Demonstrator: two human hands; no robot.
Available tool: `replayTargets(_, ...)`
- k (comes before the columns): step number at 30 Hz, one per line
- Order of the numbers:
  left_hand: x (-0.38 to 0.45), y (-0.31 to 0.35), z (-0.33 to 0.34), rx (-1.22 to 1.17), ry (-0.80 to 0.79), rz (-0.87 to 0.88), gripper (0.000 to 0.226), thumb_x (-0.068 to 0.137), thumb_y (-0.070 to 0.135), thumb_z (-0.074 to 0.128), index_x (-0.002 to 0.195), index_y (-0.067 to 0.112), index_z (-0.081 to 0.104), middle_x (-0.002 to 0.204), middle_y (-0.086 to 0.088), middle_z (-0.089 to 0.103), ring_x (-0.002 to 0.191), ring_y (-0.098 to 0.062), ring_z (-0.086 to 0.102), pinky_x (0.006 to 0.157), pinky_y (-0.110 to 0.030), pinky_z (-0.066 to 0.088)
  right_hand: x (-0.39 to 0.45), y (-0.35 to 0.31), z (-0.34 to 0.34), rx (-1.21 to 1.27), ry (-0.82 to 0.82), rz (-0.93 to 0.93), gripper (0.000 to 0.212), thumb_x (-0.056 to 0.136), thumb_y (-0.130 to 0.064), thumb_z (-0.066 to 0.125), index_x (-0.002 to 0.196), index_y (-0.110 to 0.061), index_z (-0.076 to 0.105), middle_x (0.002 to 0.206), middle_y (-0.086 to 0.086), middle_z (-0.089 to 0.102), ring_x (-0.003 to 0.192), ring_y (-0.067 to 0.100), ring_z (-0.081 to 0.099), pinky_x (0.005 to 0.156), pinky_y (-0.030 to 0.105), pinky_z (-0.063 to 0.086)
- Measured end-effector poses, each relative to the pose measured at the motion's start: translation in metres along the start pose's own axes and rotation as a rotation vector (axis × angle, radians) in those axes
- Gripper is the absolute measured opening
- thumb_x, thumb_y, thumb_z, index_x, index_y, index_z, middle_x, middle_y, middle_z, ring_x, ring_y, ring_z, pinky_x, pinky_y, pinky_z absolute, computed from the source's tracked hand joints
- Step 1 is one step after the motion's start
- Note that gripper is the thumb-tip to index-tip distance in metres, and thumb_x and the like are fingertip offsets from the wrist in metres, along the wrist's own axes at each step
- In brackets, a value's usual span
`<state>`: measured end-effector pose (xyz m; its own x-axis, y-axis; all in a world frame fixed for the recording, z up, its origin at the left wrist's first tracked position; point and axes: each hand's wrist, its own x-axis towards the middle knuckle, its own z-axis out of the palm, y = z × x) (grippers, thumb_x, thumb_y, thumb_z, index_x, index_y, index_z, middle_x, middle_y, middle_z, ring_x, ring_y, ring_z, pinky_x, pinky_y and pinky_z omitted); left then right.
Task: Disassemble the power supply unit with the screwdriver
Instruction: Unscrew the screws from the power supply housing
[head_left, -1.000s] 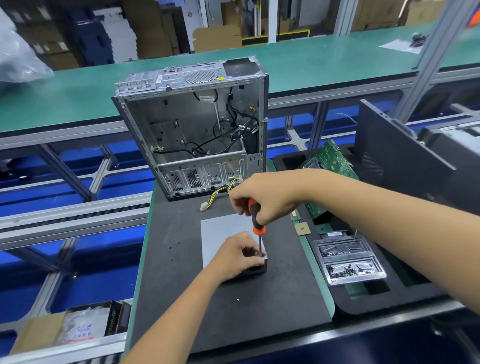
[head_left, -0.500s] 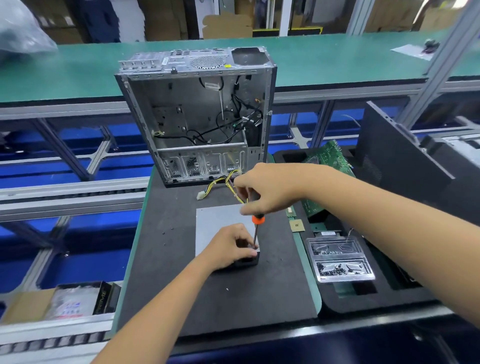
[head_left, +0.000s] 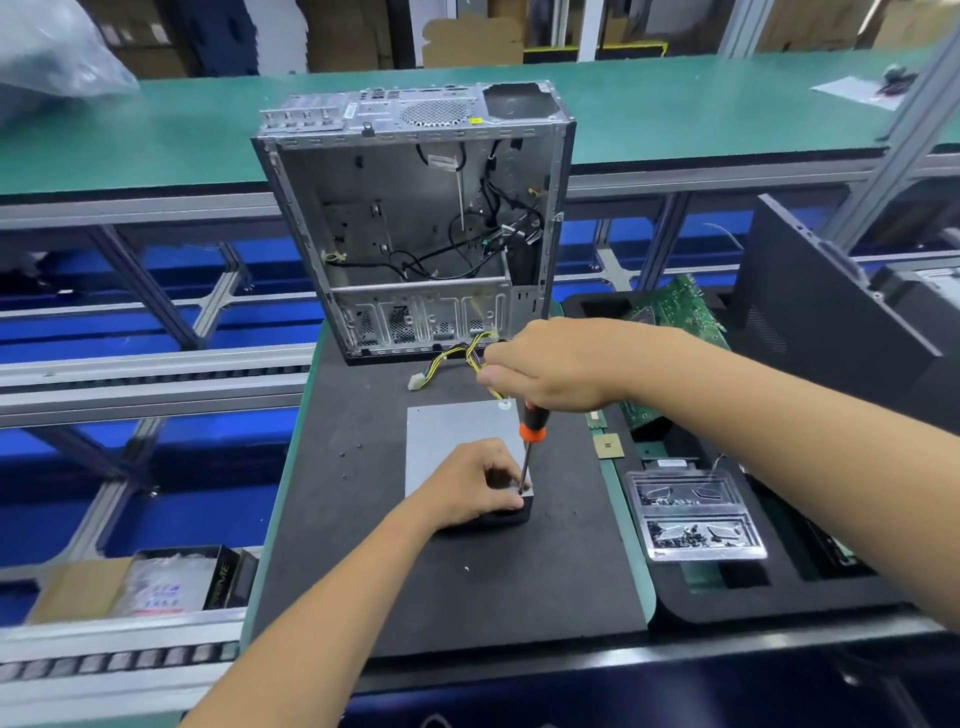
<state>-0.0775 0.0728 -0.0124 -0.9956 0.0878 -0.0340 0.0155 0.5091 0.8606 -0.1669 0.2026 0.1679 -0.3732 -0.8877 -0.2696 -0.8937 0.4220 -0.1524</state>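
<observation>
screwdriver (head_left: 529, 447) handle hidden in right hand (head_left: 550, 366)

An electronics workshop or factory line is shown. Long benches with green mats (head_left: 649, 104) are carried on aluminium frames (head_left: 156, 306), with roller rails (head_left: 104, 665) along them. An opened computer case (head_left: 415, 218) is set on a black foam mat (head_left: 363, 545), beside a tray of screws (head_left: 696, 514) and a green circuit board (head_left: 675, 312). Cardboard boxes (head_left: 467, 41), probably stock, are stacked behind.
</observation>
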Motion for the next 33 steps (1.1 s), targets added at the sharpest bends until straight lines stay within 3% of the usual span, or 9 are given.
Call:
replayTargets(5,0.000,-0.002,0.000,-0.003,-0.012,0.017,0.042,0.068,0.009,0.079,0.064,0.047,0.063,0.077,0.024,0.060,0.087,-0.016,0.067,0.080,-0.037,0.053,0.003,0.001,-0.002,-0.048,-0.033,-0.068,0.004,0.092,-0.022,0.052,0.094,-0.020,0.049,0.077,-0.008,0.054,0.067,0.001,0.047,0.055,0.028,0.035)
replayTargets(8,0.000,-0.002,0.000,0.002,-0.011,0.019,0.043,0.069,0.008,0.079,0.062,0.046,0.062,0.074,0.022,0.058,0.088,-0.018,0.068,0.079,-0.036,0.052,-0.001,0.001,-0.010,0.193,-0.107,-0.122,0.030,0.077,-0.009,0.064,0.102,-0.020,0.054,0.091,-0.009,0.063,0.079,0.007,0.060,0.066,0.025,0.048)
replayTargets(13,0.000,-0.003,0.001,-0.006,0.005,0.001,0.039,0.069,0.008,0.079,0.059,0.042,0.062,0.074,0.023,0.059,0.086,-0.015,0.068,0.080,-0.037,0.053,0.003,0.003,0.001,-0.060,0.013,-0.005,0.026,0.099,-0.039,0.040,0.089,-0.016,0.048,0.077,0.001,0.059,0.077,0.024,0.056,0.068,0.038,0.045)
replayTargets(17,0.000,-0.002,0.002,0.010,0.001,0.017,0.042,0.070,0.009,0.079,0.061,0.046,0.062,0.077,0.020,0.060,0.087,-0.015,0.068,0.081,-0.037,0.053,0.001,0.001,-0.003,0.013,-0.052,-0.091,0.004,0.091,-0.022,0.054,0.094,-0.019,0.052,0.078,-0.009,0.057,0.074,0.009,0.053,0.062,0.031,0.040)
replayTargets(20,0.000,-0.003,0.003,0.008,0.014,0.008,0.042,0.070,0.008,0.079,0.058,0.044,0.061,0.077,0.017,0.059,0.086,-0.016,0.068,0.080,-0.041,0.054,-0.004,-0.001,-0.008,0.193,-0.133,-0.141,0.024,0.078,-0.009,0.063,0.097,-0.018,0.053,0.088,-0.006,0.066,0.078,0.009,0.058,0.067,0.028,0.047)
replayTargets(24,-0.002,-0.002,0.005,0.007,0.036,-0.012,0.043,0.070,0.008,0.079,0.057,0.045,0.062,0.073,0.023,0.058,0.084,-0.016,0.069,0.078,-0.034,0.054,-0.002,-0.003,-0.001,-0.040,-0.010,-0.009,0.033,0.095,-0.050,0.047,0.089,-0.018,0.049,0.077,-0.004,0.059,0.075,0.017,0.055,0.064,0.036,0.043)
replayTargets(26,-0.002,-0.001,0.006,0.005,0.049,-0.023,0.042,0.070,0.008,0.079,0.057,0.044,0.063,0.072,0.022,0.057,0.083,-0.019,0.069,0.076,-0.036,0.054,-0.001,-0.001,0.000,-0.110,0.001,0.023,0.032,0.099,-0.045,0.039,0.088,-0.017,0.049,0.078,0.002,0.060,0.075,0.020,0.057,0.061,0.035,0.041)
replayTargets(30,-0.001,0.000,0.006,0.017,0.075,-0.007,0.041,0.068,0.009,0.080,0.056,0.043,0.061,0.074,0.014,0.060,0.078,-0.016,0.066,0.073,-0.032,0.052,-0.006,-0.002,-0.007,0.100,-0.104,-0.080,0.016,0.082,-0.015,0.063,0.093,-0.020,0.053,0.082,-0.012,0.066,0.077,0.005,0.057,0.063,0.024,0.045)
replayTargets(33,-0.001,0.001,0.007,0.022,0.085,-0.019,0.039,0.068,0.008,0.081,0.057,0.039,0.059,0.077,0.002,0.064,0.074,-0.015,0.063,0.073,-0.033,0.051,-0.007,0.000,-0.005,0.106,-0.091,-0.011,0.016,0.083,-0.027,0.066,0.090,-0.017,0.054,0.082,-0.009,0.070,0.074,0.012,0.066,0.066,0.029,0.052)
